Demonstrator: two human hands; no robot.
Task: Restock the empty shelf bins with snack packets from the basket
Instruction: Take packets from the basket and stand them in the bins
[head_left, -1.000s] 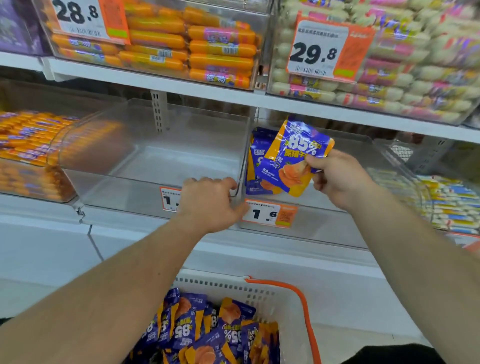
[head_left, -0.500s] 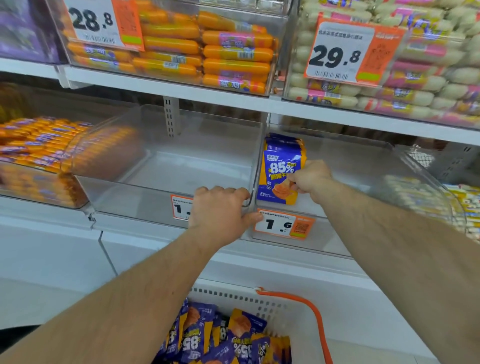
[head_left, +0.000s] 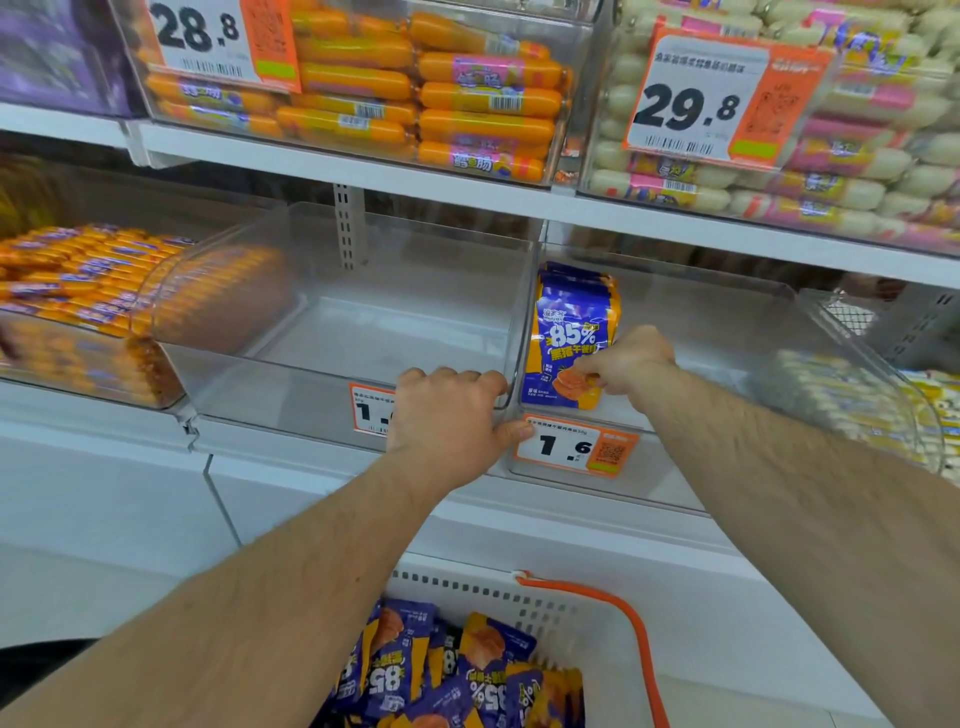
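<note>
A stack of blue and orange "85%" snack packets (head_left: 571, 332) stands upright at the left end of the right clear bin (head_left: 727, 343). My right hand (head_left: 628, 361) pinches the front packet at its lower part. My left hand (head_left: 447, 421) grips the front right corner of the left clear bin (head_left: 332, 332), which holds nothing. Below, a white basket (head_left: 582, 618) with an orange handle (head_left: 631, 639) holds several more of the same packets (head_left: 441, 675).
Orange sausage sticks (head_left: 78, 291) fill the bin at the left. The upper shelf carries bins of orange sausages (head_left: 441, 98) and pale sausages (head_left: 852, 156) with price tags. Orange price labels (head_left: 576, 447) sit on the bin fronts. Pale packets (head_left: 831, 400) lie at the right.
My right hand has set the held packets down into the right bin, upright against the ones there, and still pinches the front one. My left hand has stayed on the left bin's corner.
</note>
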